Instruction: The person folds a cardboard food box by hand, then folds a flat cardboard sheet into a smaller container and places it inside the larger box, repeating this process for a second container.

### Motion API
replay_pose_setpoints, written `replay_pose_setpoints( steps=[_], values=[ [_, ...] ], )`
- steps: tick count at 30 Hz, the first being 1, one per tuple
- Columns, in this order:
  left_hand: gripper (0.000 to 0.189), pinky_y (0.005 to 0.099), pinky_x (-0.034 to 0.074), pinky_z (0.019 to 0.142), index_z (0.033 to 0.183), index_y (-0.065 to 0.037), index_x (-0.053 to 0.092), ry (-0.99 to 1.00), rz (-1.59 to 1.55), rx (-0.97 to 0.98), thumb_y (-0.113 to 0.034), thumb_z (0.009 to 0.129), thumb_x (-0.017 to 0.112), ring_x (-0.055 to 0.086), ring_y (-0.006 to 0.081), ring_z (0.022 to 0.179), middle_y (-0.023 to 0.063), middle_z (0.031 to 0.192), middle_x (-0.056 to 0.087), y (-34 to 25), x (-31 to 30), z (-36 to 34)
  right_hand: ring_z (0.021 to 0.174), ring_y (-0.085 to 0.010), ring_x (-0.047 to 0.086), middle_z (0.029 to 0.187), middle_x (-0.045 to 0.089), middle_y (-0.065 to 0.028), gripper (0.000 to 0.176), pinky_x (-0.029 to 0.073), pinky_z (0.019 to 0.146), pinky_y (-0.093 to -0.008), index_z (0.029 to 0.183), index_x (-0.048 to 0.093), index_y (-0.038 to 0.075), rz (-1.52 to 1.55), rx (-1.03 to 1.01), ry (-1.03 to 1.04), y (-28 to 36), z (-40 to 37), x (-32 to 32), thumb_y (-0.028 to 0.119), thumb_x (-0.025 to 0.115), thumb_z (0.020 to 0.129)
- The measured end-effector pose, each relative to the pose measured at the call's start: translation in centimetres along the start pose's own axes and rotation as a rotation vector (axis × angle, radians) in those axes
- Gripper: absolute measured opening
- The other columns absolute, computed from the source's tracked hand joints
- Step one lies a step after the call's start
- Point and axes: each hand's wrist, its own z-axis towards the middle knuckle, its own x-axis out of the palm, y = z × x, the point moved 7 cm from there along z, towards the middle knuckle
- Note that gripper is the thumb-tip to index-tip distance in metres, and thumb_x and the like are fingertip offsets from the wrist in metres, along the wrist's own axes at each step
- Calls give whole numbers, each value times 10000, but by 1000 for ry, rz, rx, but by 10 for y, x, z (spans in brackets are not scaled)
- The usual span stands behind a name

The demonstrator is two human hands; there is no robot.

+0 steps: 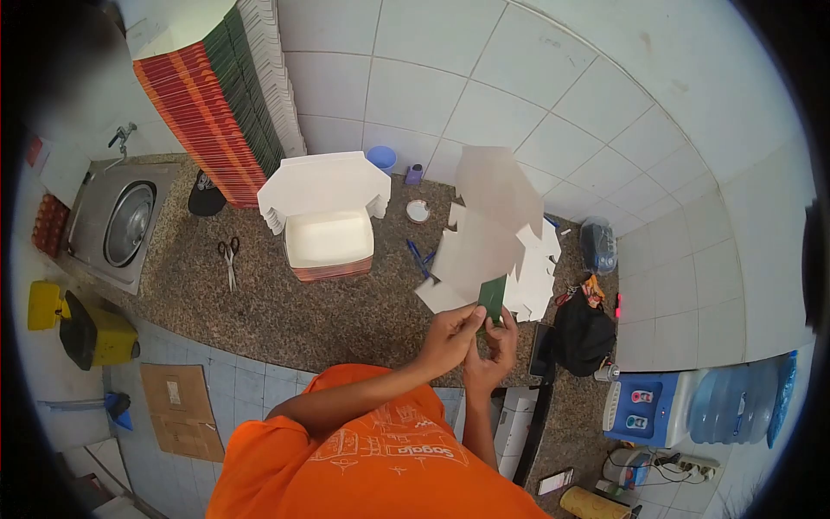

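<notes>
Over the right part of the counter, a flat white cardboard box blank (pixel 493 216) is held upright, its upper panel partly see-through with motion blur. My left hand (pixel 451 339) pinches the lower edge of its green flap (pixel 492 297) between thumb and fingers. Beside it, my right hand (pixel 493 353) has its fingers closed on the same flap from the right. More flat white blanks (pixel 532 285) lie on the counter just behind. Left of my hands stands a folded box (pixel 328 238) with its lid raised and its white inside showing.
A tall stack of red and green boxes (pixel 207 112) stands at the back left. Scissors (pixel 229 262), blue pens (pixel 418 257), a small round dish (pixel 418 211) and a blue cup (pixel 381 159) sit on the granite counter (pixel 259 316). A black bag (pixel 584 333) lies right, a sink (pixel 130 225) far left.
</notes>
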Motion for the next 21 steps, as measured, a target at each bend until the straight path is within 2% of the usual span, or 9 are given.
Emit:
replay_pose_setpoints(
  steps=[3,5,8,9,11,13,16,19,21],
  values=[
    [338,243,381,556,1137,26,689,29,-49,-72,-251,1106,497,445,20,653,-46,690,533,5,-8,-8,1095,-255,675,1348,574,-203,140,604,806,-357,1031,677,8,92,67,22,-7,-7,2,22,726,900],
    [330,248,391,546,1143,31,678,-15,141,38,-233,1106,485,466,35,641,-23,692,559,-6,-21,-11,1014,-220,683,1309,580,-187,118,596,755,-335,1048,671,8,119,87,81,-6,-3,3,95,685,969],
    [301,251,440,589,1171,32,665,83,197,-70,-203,1093,494,531,43,685,28,754,644,-15,-45,-25,826,-104,589,1185,593,-94,383,483,706,-269,1244,625,15,427,222,4,-5,2,-3,333,459,1106],
    [291,251,461,618,1177,36,659,141,297,-141,-192,1086,503,560,45,715,47,782,671,-12,-52,-31,826,-104,589,1185,593,-94,383,483,706,-269,1244,625,15,426,222,2,-7,6,-7,333,459,1106],
    [273,264,483,655,1175,32,665,194,339,-170,-173,1076,514,583,52,747,61,808,686,-21,-69,-44,825,-110,583,1112,612,-68,359,463,707,-263,1287,642,22,-21,115,157,-4,18,-7,279,478,1098],
    [255,276,505,693,1172,28,670,242,381,-193,-153,1066,524,607,59,780,74,834,701,-20,-77,-52,813,-104,557,1028,607,-33,272,450,710,-256,1211,713,38,-70,171,237,14,22,-2,216,603,1037],
    [249,358,551,746,1212,-4,659,174,310,-259,-126,1027,547,721,179,840,142,909,723,-12,-84,-63,787,-95,534,972,595,-5,202,430,677,-248,1039,781,56,208,409,860,19,1,31,64,820,841],
    [340,354,544,744,1348,-47,585,63,446,-134,-107,1014,554,741,240,869,159,1015,724,-27,-86,-65,778,-93,538,920,551,-4,233,436,640,-258,1078,783,71,159,355,953,28,5,35,105,825,851],
    [405,283,526,749,1426,-18,496,197,424,-133,-46,1023,509,706,134,856,133,1109,709,-28,-82,-60,778,-101,539,927,550,-9,238,435,642,-257,1076,781,70,19,331,785,24,9,34,107,830,847]
  ],
)
